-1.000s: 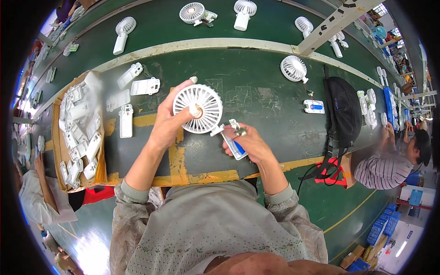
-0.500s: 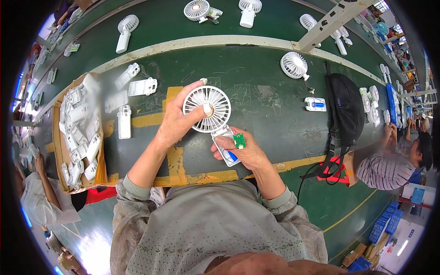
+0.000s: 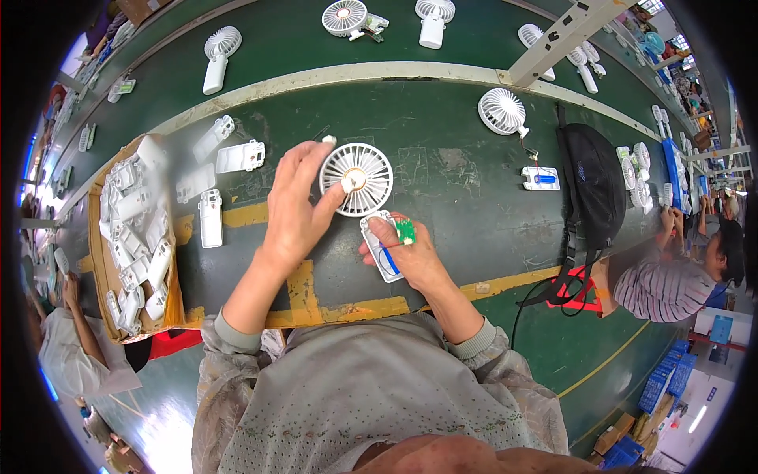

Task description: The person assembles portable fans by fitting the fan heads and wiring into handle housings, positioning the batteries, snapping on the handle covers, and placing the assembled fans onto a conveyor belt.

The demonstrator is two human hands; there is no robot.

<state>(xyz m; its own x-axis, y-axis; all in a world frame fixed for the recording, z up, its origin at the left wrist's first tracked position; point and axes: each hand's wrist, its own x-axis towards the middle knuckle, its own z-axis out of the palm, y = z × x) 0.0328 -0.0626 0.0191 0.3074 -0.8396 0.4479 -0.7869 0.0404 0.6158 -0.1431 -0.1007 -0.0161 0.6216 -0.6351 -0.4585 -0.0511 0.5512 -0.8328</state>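
Note:
In front of me is a small white handheld fan, its round head [image 3: 367, 201] facing up and its handle shell [image 3: 390, 273] pointing toward me. My right hand [image 3: 422, 257] grips the handle, the thumb pressed over it. A blue battery [image 3: 387, 259] lies inside this uncovered shell. A green circuit board [image 3: 406, 231] on red wires sticks out beside the right thumb. My left hand [image 3: 292, 209] is just left of the fan head, fingers spread, with white covers on the thumb and a fingertip. Its thumb tip overlaps the head's centre; contact cannot be made out.
Left stands a carton [image 3: 175, 304] of white shell parts, with several loose handle covers [image 3: 211, 219] beside it. To the right lie another opened fan [image 3: 502, 111] and a black bag [image 3: 594, 189]. More fans [image 3: 222, 59] rest beyond the metal rail [image 3: 316, 75]. A co-worker [image 3: 667, 288] sits at right.
My left hand has loosened from the fan head's rim and moved left, its fingers opening. The fan has shifted slightly, its handle now a little further left, still in my right hand.

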